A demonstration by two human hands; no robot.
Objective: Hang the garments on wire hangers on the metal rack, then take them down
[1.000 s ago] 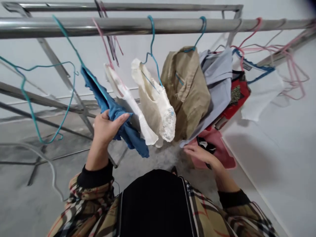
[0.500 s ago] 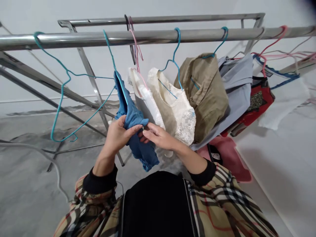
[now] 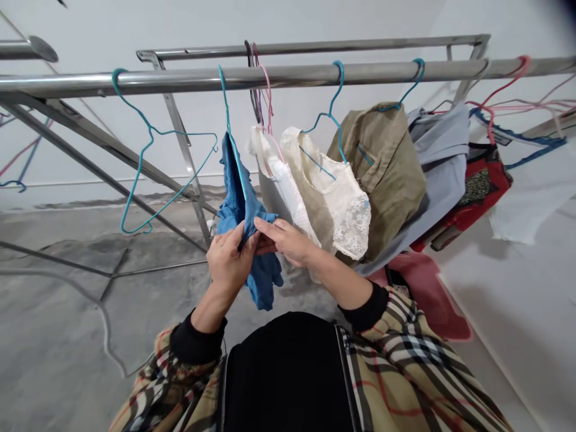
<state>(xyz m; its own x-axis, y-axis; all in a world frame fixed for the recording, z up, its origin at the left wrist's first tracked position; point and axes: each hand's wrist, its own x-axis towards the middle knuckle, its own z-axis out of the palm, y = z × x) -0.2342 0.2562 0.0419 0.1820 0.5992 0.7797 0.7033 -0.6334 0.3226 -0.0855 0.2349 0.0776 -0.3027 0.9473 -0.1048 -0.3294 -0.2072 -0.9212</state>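
A blue garment with ruffled edges hangs from a teal wire hanger on the metal rail. My left hand is closed on its near edge, thumb on top. Close beside it, my right hand pinches the same cloth, with the fingertips partly hidden in the folds. Left of the garment, a bare teal hanger hangs on the rail. A white garment on a pink hanger is just right of the blue one, behind my right hand.
Along the metal rail hang a cream lace top, an olive garment, a grey-blue garment and a red patterned garment. A pink basin sits low at right. A grey cable crosses the floor at left.
The view has shifted left, so the rack appears farther right. Both hands still hold the blue garment; my left hand has come closer to the right, and the bare hanger has swung slightly.
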